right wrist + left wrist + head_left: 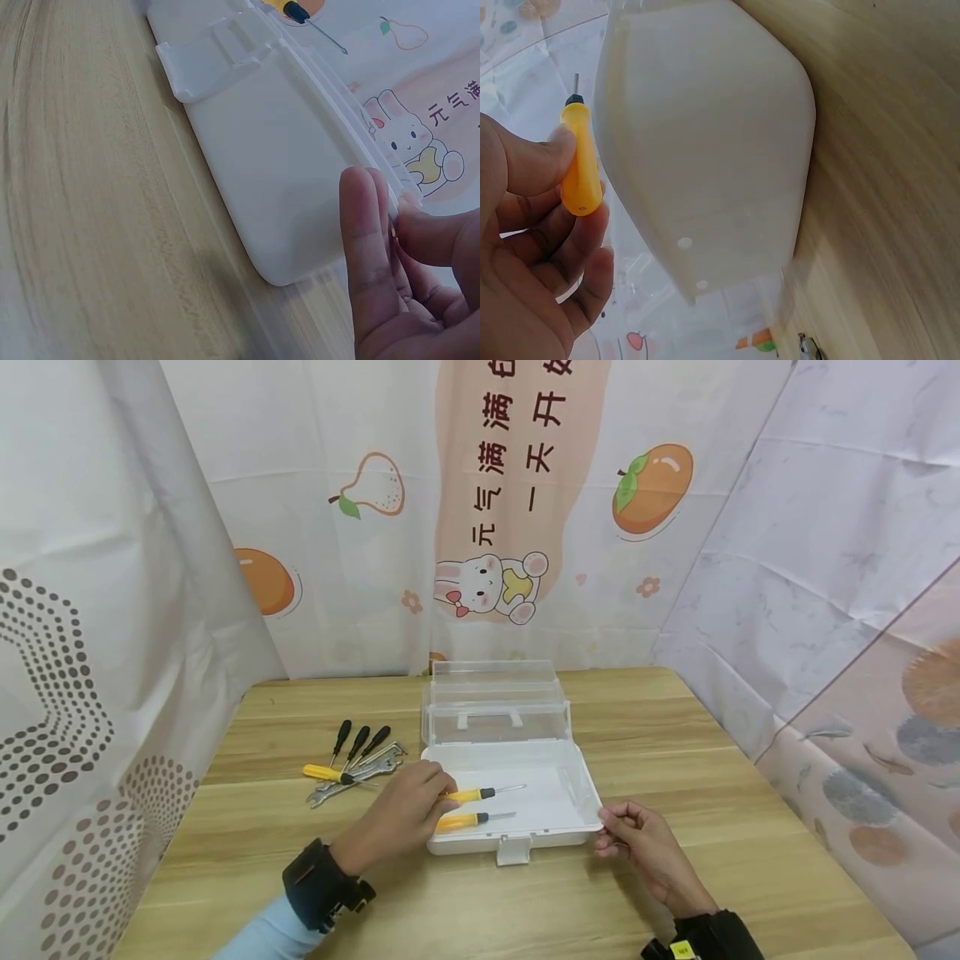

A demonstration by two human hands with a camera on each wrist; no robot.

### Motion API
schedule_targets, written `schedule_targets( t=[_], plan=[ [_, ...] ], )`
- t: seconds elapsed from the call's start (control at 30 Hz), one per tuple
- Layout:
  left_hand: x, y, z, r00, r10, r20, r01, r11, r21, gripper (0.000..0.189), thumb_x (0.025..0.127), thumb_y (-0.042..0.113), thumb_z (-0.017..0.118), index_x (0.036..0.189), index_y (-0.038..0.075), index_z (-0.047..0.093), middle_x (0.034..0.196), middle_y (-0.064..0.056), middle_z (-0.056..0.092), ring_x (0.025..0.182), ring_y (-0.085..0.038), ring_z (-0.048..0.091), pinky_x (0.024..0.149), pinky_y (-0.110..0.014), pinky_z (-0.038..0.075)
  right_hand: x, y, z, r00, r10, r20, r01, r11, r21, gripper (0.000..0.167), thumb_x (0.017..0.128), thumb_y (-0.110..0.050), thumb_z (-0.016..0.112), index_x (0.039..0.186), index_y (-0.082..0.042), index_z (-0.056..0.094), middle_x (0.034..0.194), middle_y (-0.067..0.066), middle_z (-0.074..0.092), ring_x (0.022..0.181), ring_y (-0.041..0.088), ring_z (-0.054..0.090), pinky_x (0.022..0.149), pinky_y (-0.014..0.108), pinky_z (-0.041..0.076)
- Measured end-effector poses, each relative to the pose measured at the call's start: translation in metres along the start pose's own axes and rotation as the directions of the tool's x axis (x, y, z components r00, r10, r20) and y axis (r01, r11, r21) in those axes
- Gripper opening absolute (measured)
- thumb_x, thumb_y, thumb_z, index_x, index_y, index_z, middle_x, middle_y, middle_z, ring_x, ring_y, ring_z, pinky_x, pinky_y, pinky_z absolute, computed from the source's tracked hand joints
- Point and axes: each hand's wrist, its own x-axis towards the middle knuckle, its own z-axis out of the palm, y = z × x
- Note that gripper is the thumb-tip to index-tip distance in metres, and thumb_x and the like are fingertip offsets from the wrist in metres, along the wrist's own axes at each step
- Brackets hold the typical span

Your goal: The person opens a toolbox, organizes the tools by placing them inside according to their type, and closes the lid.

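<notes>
Left hand (405, 806): your thumb and fingers pinch the handle of a yellow-handled screwdriver (476, 794), held over the left side of the toolbox, shaft pointing right.

Left of the worktop (255, 827): one loose group of tools. Another yellow-handled screwdriver (322, 772), lying across metal wrenches (327, 792); three black-handled screwdrivers (358, 741), handles toward the back.

Centre: one white plastic toolbox (555, 840), its transparent lid (498, 725) swung open to the rear, its front latch (513, 851) hanging down. Inside, near the front left, one lower yellow-handled screwdriver (459, 822), shaft also to the right, just in front of the one you hold.

Right hand (647, 853): your thumb and fingers grasp the toolbox rim at the front right corner, apparently to steady it.

Step in hand, as judged: setting the held screwdriver into the toolbox, with the wrenches and other screwdrivers not yet stowed. The next move would call for you to lower it level beside its neighbour, loosen the left hand's pinch, and keep the right corner braced.
</notes>
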Motion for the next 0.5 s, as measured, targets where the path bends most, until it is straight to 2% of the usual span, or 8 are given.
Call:
schedule_targets(
  t=[0.17, 0.5],
  plan=[
    [0.001, 0.001, 0.0027, 1.0, 0.028, -0.004, -0.028, 1.0, 0.014, 0.012, 0.092, 0.018, 0.079, 0.098, 0.01, 0.072, 0.09, 0.004, 0.061, 0.081, -0.012, 0.052, 0.073, -0.029, 0.048, 0.0, 0.0006, 0.0007, 1.0, -0.005, -0.009, 0.005, 1.0, 0.003, 0.02, 0.103, -0.011, 0.064, 0.11, 0.006, 0.057, 0.088, 0.011, 0.068, 0.073, 0.016, 0.069, 0.072, 0.033, 0.061],
    [0.0015, 0.0025, 0.0069, 0.997, 0.037, 0.062, -0.039, 0.999, 0.035, 0.014, 0.096, 0.024, 0.075, 0.1, 0.01, 0.073, 0.092, 0.003, 0.063, 0.082, -0.013, 0.054, 0.073, -0.028, 0.047, 0.0003, 0.0022, 0.001, 1.0, -0.006, -0.016, 0.006, 1.0, 0.0, 0.019, 0.103, -0.01, 0.064, 0.109, 0.007, 0.057, 0.087, 0.01, 0.067, 0.072, 0.017, 0.069, 0.072, 0.034, 0.061]
  ],
)
